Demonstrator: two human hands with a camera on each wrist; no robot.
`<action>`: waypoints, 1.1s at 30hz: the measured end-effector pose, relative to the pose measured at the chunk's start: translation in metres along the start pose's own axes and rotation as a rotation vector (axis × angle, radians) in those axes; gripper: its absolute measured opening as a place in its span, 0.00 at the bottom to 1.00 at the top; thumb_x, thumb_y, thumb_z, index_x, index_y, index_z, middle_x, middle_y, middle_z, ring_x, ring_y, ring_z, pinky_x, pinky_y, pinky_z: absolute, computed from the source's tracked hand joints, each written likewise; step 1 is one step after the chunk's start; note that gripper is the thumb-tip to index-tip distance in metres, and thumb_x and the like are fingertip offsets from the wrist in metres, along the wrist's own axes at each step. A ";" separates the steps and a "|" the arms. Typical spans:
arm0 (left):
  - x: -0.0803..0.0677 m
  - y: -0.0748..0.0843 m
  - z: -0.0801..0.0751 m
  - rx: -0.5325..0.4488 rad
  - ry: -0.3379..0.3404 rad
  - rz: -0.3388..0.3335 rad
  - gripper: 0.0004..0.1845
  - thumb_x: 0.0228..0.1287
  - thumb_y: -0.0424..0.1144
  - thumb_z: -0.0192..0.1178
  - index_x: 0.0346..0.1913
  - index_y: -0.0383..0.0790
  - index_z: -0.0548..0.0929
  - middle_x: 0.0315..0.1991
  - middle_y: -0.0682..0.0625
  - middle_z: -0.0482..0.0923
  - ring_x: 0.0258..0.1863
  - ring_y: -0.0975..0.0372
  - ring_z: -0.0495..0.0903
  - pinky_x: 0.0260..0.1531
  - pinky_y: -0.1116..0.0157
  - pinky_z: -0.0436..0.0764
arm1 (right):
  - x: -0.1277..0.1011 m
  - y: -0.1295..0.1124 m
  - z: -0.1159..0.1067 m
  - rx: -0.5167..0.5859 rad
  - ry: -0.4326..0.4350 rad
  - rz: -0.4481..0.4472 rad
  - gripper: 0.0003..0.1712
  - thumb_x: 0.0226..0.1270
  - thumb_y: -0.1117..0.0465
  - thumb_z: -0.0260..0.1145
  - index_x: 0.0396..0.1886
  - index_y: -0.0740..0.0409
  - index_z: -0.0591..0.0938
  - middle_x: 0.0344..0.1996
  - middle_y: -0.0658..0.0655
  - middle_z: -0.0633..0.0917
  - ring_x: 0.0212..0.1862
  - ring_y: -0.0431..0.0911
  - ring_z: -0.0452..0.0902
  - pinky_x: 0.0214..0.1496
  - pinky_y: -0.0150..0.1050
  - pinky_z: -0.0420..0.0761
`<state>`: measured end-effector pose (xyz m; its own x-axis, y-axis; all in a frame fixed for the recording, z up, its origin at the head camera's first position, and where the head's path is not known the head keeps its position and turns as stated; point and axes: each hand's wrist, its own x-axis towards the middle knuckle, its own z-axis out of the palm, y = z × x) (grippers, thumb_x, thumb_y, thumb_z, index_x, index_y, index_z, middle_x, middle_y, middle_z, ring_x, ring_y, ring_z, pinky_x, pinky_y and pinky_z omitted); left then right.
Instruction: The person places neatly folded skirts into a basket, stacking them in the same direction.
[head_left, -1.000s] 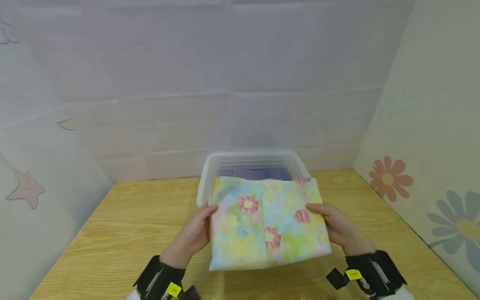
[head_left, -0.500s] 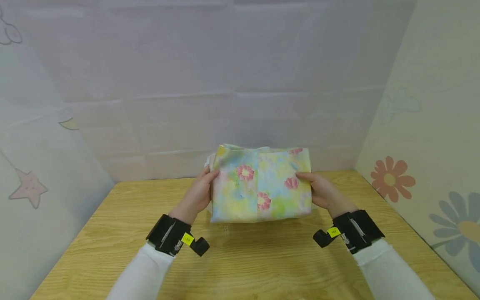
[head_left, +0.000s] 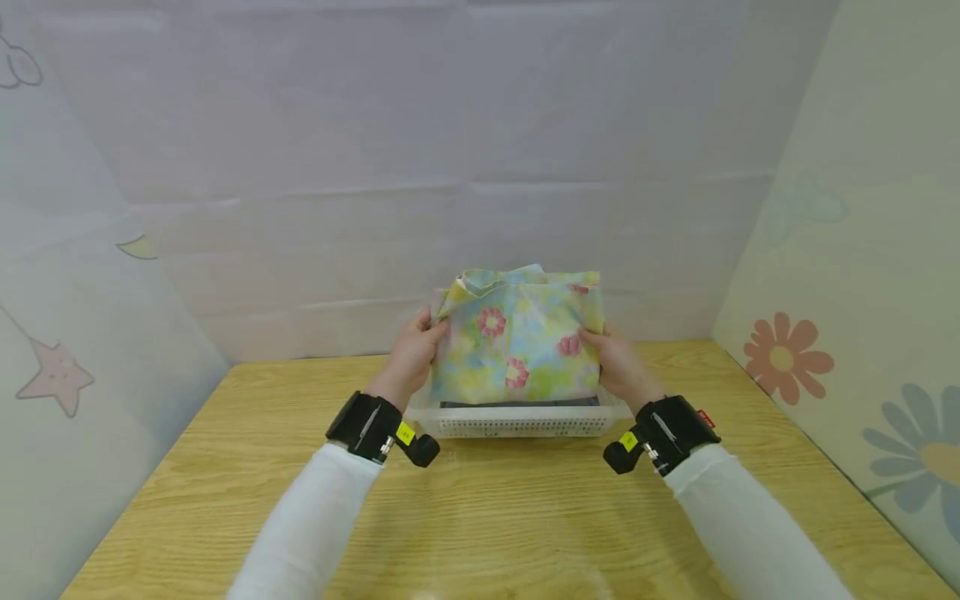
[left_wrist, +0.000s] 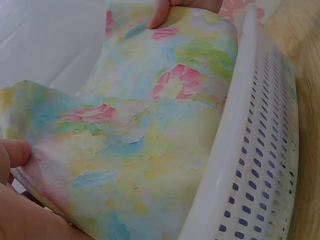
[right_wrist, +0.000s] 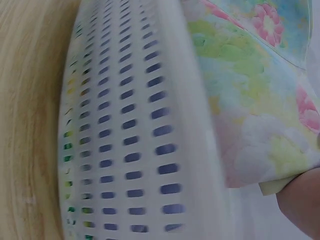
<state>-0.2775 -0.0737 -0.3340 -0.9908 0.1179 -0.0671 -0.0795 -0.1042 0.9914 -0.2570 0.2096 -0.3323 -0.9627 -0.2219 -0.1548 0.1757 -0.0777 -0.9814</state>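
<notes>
A folded floral cloth point(head_left: 517, 346), yellow, blue and green with pink flowers, is held tilted over the white plastic basket point(head_left: 525, 425). My left hand point(head_left: 408, 358) grips its left side, thumb on the near face. The right side is pinched by my right hand point(head_left: 624, 367), also with the thumb in front. In the left wrist view the cloth point(left_wrist: 145, 145) lies inside the basket's near wall point(left_wrist: 250, 135). Seen from the right wrist, its lower edge hangs behind the basket rim point(right_wrist: 195, 100). Most of the fingers are hidden behind the cloth.
Under the cloth, a dark strip of folded fabric point(head_left: 517, 403) shows inside the basket. The basket stands on a wooden table point(head_left: 487, 517) near the back wall point(head_left: 360, 250). Side panels with printed flowers point(head_left: 787, 358) and a star point(head_left: 56, 379) flank the table.
Both hands have carried the floral cloth forward, away from me, over the basket. Its upper edge has buckled, and the basket's near wall now shows below it.
</notes>
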 end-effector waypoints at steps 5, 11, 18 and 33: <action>0.005 -0.016 0.000 0.089 0.011 -0.046 0.21 0.74 0.38 0.47 0.67 0.42 0.68 0.57 0.42 0.70 0.44 0.59 0.72 0.43 0.65 0.71 | 0.003 0.013 -0.002 -0.078 0.013 0.033 0.33 0.78 0.54 0.41 0.76 0.56 0.43 0.52 0.50 0.71 0.46 0.34 0.74 0.50 0.31 0.75; 0.007 -0.028 0.000 0.106 -0.002 -0.088 0.21 0.74 0.39 0.46 0.67 0.43 0.68 0.48 0.45 0.75 0.35 0.65 0.75 0.36 0.69 0.75 | 0.006 0.025 -0.007 -0.148 0.011 0.057 0.34 0.78 0.55 0.41 0.76 0.58 0.42 0.54 0.54 0.70 0.44 0.33 0.74 0.48 0.30 0.76; 0.011 -0.035 0.000 0.218 0.014 -0.073 0.24 0.74 0.39 0.46 0.70 0.41 0.63 0.59 0.40 0.72 0.47 0.57 0.77 0.47 0.63 0.76 | 0.013 0.032 -0.010 -0.269 0.051 0.070 0.32 0.78 0.55 0.41 0.73 0.66 0.48 0.51 0.58 0.70 0.40 0.35 0.74 0.44 0.32 0.76; 0.009 -0.051 -0.007 0.398 -0.104 -0.100 0.22 0.73 0.39 0.47 0.67 0.41 0.69 0.69 0.39 0.62 0.66 0.47 0.63 0.65 0.48 0.64 | 0.016 0.037 -0.011 -0.516 -0.017 0.085 0.33 0.77 0.55 0.43 0.74 0.64 0.48 0.65 0.71 0.64 0.64 0.60 0.64 0.64 0.52 0.67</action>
<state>-0.2834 -0.0738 -0.3860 -0.9623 0.2090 -0.1739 -0.1062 0.2997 0.9481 -0.2680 0.2143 -0.3719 -0.9452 -0.2227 -0.2387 0.1246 0.4296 -0.8944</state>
